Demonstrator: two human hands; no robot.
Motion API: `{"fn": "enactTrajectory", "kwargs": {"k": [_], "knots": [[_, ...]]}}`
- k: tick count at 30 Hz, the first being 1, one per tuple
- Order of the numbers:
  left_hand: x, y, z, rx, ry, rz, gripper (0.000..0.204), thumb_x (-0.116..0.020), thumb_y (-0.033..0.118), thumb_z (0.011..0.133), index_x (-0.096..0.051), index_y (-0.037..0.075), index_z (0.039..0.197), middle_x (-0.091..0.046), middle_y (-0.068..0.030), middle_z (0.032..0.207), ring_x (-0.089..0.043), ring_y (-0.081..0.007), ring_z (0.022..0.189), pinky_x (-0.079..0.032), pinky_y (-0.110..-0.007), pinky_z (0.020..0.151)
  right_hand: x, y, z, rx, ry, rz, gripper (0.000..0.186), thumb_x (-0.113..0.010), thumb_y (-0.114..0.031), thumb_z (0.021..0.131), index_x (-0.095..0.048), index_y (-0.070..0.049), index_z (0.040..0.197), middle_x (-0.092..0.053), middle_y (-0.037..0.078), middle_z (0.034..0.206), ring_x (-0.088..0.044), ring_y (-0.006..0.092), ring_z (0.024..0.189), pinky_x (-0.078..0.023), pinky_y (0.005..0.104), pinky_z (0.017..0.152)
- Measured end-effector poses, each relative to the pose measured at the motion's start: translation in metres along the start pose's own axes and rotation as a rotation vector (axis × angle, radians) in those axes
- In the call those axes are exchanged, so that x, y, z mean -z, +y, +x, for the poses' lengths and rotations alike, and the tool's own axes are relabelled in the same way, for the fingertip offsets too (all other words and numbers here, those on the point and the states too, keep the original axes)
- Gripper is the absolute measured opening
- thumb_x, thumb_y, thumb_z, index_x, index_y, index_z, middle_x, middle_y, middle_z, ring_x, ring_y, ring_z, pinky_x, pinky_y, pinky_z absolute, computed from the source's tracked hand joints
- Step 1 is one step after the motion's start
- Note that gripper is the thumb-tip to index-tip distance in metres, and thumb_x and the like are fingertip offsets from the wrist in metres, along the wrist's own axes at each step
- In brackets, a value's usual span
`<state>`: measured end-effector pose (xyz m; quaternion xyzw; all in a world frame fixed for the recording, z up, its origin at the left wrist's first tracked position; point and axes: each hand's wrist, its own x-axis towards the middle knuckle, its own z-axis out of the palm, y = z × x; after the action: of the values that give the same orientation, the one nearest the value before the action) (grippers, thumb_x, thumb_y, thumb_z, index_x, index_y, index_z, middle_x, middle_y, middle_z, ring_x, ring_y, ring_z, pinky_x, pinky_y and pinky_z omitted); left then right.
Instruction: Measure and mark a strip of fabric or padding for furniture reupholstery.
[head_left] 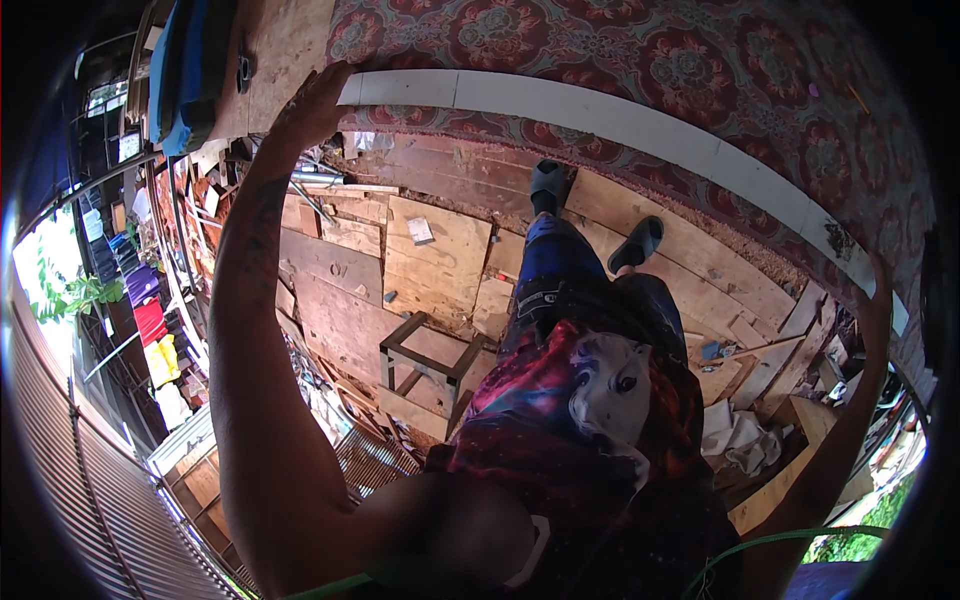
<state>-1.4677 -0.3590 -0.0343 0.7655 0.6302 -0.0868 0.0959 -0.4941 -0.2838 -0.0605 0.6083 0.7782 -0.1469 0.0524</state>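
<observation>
- Left hand reaches out with its fingers extended and close together, the tips touching the left end of a long, narrow, flat white strip. The thumb side is unclear, so whether it grips or only presses cannot be told; its place at the very end suggests it steadies that side. Bare tan plywood of the counter shows just beyond it.
- Between the two hands, the white strip runs lengthwise along the near edge of the counter, perhaps set there to follow that edge. Its face looks smooth and pale, crossed by a few thin lines; its strong curve probably comes from the lens.
- Red-and-grey floral covering spreads beyond the strip, and a band of it shows on the near side too. Whether the strip lies flat on it or slightly above cannot be told.
- Toward the right, a small pink piece lies farther back on the covering; a dark, speckled smudge marks the strip; a thin yellow stick lies well apart from it.
- Right hand meets the strip near its right end, in shadow; whether its fingers close around the edge cannot be told. Arms spread this wide probably serve to control both ends.
</observation>
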Motion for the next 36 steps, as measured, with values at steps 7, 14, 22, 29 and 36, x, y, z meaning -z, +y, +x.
{"fn": "enactTrajectory", "kwargs": {"k": [7, 14, 22, 29, 36], "knots": [[-0.014, -0.035, -0.005, -0.071, 0.012, -0.025, 0.064, -0.065, 0.026, 0.093, -0.044, 0.006, 0.15, -0.049, -0.0206, 0.151, -0.045, -0.0355, 0.142, -0.033, -0.044, 0.119, 0.027, -0.041, -0.01, 0.09, 0.042, 0.238, 0.073, -0.067, -0.001, 0.08, -0.047, -0.005, 0.15, -0.052, 0.018, 0.15, -0.047, 0.0314, 0.141, -0.034, 0.039, 0.118], [-0.038, -0.072, -0.005, -0.057, 0.02, 0.114, 0.066, -0.065, 0.008, 0.094, -0.039, 0.008, 0.155, -0.045, -0.0164, 0.156, -0.043, -0.0351, 0.143, -0.034, -0.045, 0.119, 0.054, -0.017, -0.013, -0.13, -0.01, 0.152, 0.079, -0.076, 0.001, 0.075, -0.051, -0.014, 0.148, -0.056, 0.014, 0.144, -0.054, 0.0319, 0.133, -0.046, 0.0393, 0.112], [-0.039, -0.083, -0.007, 0.025, -0.047, 0.193, 0.067, -0.064, 0.002, 0.092, -0.039, 0.008, 0.154, -0.046, -0.0166, 0.156, -0.04, -0.0338, 0.146, -0.03, -0.045, 0.122, 0.046, 0.013, -0.015, -0.042, -0.053, 0.022, 0.07, -0.073, -0.01, 0.08, -0.051, -0.016, 0.147, -0.051, 0.012, 0.148, -0.049, 0.0306, 0.137, -0.042, 0.0421, 0.116], [-0.044, -0.093, -0.004, 0.0, 0.012, 0.207, 0.067, -0.068, -0.001, 0.089, -0.043, 0.006, 0.152, -0.048, -0.0176, 0.153, -0.044, -0.0332, 0.144, -0.035, -0.043, 0.12, 0.051, 0.01, -0.012, -0.091, -0.075, -0.109, 0.065, -0.068, -0.018, 0.087, -0.046, -0.019, 0.148, -0.048, 0.005, 0.151, -0.045, 0.0276, 0.141, -0.038, 0.0425, 0.119], [-0.048, -0.098, -0.007, 0.034, 0.003, 0.227, 0.062, -0.066, 0.006, 0.095, -0.043, 0.005, 0.152, -0.047, -0.0183, 0.154, -0.043, -0.0331, 0.144, -0.034, -0.042, 0.12, 0.046, 0.004, -0.015, -0.06, -0.08, -0.229, 0.061, -0.068, -0.022, 0.092, -0.045, -0.019, 0.149, -0.042, 0.003, 0.155, -0.049, 0.0282, 0.139, -0.043, 0.0437, 0.117]]}}
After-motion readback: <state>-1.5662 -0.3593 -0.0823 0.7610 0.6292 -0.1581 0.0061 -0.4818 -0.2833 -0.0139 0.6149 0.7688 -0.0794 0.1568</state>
